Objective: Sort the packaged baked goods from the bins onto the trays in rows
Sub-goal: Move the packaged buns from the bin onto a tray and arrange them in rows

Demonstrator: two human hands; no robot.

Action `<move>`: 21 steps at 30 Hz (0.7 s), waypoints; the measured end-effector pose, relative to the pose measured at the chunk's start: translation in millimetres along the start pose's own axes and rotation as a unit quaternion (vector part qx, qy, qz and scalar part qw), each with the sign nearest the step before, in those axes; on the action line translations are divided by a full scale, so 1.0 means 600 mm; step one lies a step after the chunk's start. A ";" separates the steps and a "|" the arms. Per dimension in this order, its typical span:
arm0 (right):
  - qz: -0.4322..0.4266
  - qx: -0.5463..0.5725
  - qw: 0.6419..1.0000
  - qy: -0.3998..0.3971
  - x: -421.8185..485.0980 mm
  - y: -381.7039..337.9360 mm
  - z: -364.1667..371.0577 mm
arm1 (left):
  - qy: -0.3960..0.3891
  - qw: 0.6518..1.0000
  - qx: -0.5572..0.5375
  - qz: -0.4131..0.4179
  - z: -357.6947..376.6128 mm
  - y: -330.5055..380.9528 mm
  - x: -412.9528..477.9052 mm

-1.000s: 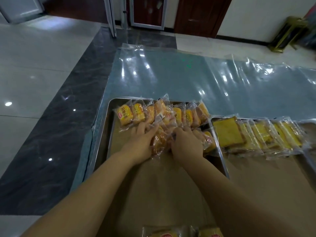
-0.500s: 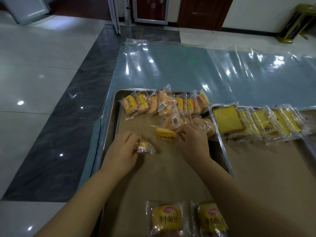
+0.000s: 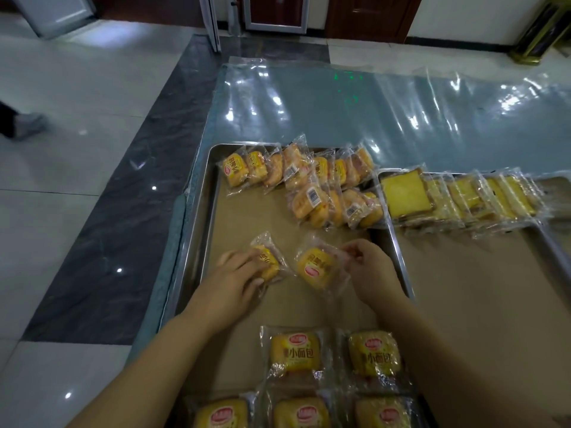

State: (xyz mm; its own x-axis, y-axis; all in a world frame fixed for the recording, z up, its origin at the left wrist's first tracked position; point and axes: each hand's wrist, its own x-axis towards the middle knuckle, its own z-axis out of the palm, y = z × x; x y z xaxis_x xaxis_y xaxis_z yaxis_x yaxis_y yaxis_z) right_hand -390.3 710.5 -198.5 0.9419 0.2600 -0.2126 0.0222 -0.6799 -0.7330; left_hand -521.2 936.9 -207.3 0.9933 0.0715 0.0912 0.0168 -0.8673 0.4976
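**Op:** Two wrapped buns, middle of the tray. The left bun (image 3: 268, 261) is under my left hand (image 3: 234, 281), with the fingers curled over its near end and gripping it. The right bun (image 3: 315, 267) is just beside it, on the paper (image 3: 247, 217) or barely off it, I cannot tell which. My right hand (image 3: 372, 271) pinches the clear flap at its right corner.

**Spotter:** How will they handle?

**Op:** I judge them light and soft, easy to squash. The film looks slick and crinkly, so I'd take each by the sealed flap or cradle its sides, never press the middle.

**Spotter:** And around them?

**Op:** The tray (image 3: 200, 217) has a leaning row (image 3: 296, 168) along its far edge. There is a loose cluster (image 3: 333, 205) right below that row, and flat packets (image 3: 295, 353) lie near me. Toast slices (image 3: 404, 193) line the next tray to the right.
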 end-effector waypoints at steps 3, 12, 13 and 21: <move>0.027 -0.152 0.988 -0.002 0.003 0.012 -0.011 | -0.040 0.999 -0.006 0.016 0.008 0.006 0.022; -0.074 -0.237 0.964 -0.098 -0.011 0.016 0.015 | -0.055 0.998 0.018 -0.007 0.024 0.004 0.046; -0.084 -0.230 0.965 -0.095 -0.010 0.018 0.018 | -0.071 0.997 0.000 -0.008 0.019 -0.002 0.045; -0.125 -0.188 0.968 -0.107 -0.019 0.024 0.025 | -0.132 0.983 0.048 -0.114 -0.011 -0.034 0.026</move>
State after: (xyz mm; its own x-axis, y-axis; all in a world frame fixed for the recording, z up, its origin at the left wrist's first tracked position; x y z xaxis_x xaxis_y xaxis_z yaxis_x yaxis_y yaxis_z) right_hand -405.5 708.1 -216.2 0.8013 0.5576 -0.2166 0.3996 -0.7684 -0.4998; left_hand -506.8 959.0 -210.3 0.9571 0.1501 -0.2480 0.2413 -0.8865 0.3947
